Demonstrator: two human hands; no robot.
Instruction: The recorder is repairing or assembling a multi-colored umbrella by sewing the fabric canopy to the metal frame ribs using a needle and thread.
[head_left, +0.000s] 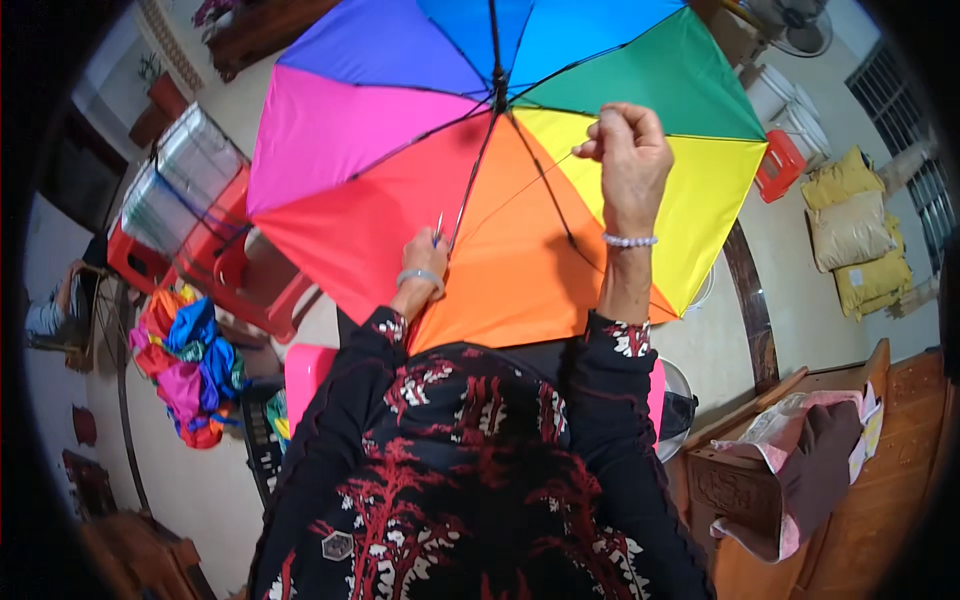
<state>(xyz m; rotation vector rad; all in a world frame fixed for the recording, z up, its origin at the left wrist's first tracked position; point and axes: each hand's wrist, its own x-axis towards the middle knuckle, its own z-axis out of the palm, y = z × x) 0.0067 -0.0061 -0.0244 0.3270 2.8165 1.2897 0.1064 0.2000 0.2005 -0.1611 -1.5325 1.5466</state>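
An open rainbow umbrella [520,250] lies inside up across my lap, its black ribs [540,165] and shaft [497,50] showing. My left hand [425,260] is closed at the seam between the red and orange panels, beside a rib. From its fingers sticks a small, pointed metal tool with a bit of blue, perhaps thread snips [439,228]. My right hand [632,160] is raised over the yellow panel, fingers pinched together. A thin dark thread [515,195] runs taut from it down toward the rib by my left hand. Whether a needle is in the pinch cannot be seen.
Left of me, a red plastic stool [230,265] stands near a heap of colourful folded cloth [190,365]. A clear-wrapped stack [185,180] sits behind it. On the right are yellow sacks [850,230], white buckets [790,105] and a carved wooden seat [735,490] draped with cloth.
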